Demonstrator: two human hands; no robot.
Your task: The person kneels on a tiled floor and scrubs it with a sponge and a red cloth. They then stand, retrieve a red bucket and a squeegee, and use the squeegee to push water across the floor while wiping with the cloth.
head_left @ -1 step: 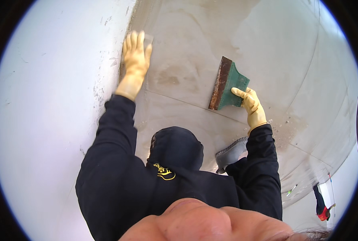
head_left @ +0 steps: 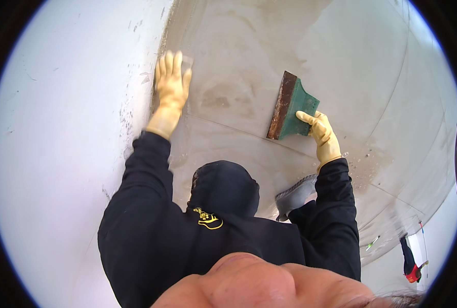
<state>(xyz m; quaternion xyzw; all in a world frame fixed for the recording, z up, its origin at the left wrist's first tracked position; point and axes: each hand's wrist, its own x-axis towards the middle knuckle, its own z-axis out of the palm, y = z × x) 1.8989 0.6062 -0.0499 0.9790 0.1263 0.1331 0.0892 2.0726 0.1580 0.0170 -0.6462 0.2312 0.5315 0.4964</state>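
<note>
— While the left hand (head_left: 172, 87) lies flat on the grey floor (head_left: 238, 31), fingers pressed together, right against the white wall (head_left: 59, 128), what is the other one doing?

— The right hand (head_left: 322, 134) has its fingers wrapped round the handle of the green scraper (head_left: 295, 108), forefinger stretched along it. The rusty blade edge sits on the floor, well apart from the left hand, just beyond a seam.

— So it's the scraping stroke?

— I'd judge so: the blade is set down and tilted. A stroke from there calls for steady pressure and an even angle, I'd say. The grey shoe (head_left: 295, 194) is tucked just below that arm.
</note>
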